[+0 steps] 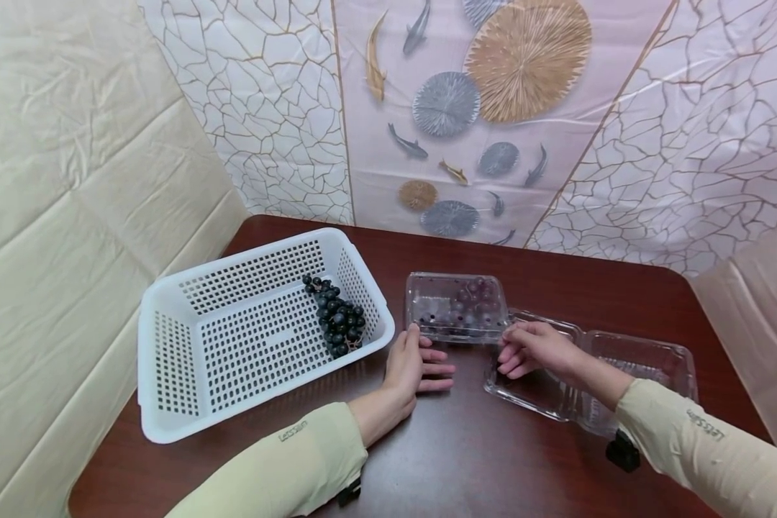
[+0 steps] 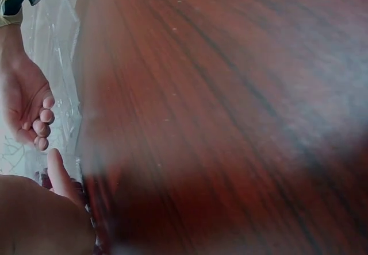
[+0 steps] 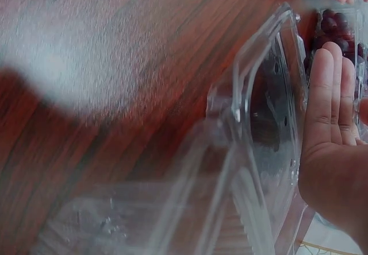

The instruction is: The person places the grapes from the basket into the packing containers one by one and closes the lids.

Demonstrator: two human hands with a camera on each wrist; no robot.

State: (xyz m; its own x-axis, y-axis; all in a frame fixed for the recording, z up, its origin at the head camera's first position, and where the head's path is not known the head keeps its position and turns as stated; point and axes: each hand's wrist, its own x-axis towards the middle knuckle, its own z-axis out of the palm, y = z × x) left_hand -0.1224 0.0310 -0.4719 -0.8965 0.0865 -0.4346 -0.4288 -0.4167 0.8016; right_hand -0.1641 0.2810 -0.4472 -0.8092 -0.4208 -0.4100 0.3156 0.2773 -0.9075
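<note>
A lidded clear plastic box (image 1: 430,298) with dark red grapes (image 1: 475,296) inside stands in the middle of the table. At its near left corner is my left hand (image 1: 404,367), fingers straight and spread, nothing in its grasp. My right hand (image 1: 537,351) hovers at the box's near right corner, over an unfolded clear clamshell box (image 1: 644,347). Its fingers look straight and loosely together in the right wrist view, holding nothing. In that view, the clamshell's raised edge (image 3: 237,103) runs beside the hand, and some grapes (image 3: 339,28) show beyond the fingertips.
To the left stands a white perforated basket (image 1: 265,399), a bunch of black grapes (image 1: 341,320) lying at its right end. The dark brown table (image 1: 427,460) reaches back to a patterned wall covering (image 1: 401,180). A cream covering (image 1: 52,216) hangs on the left.
</note>
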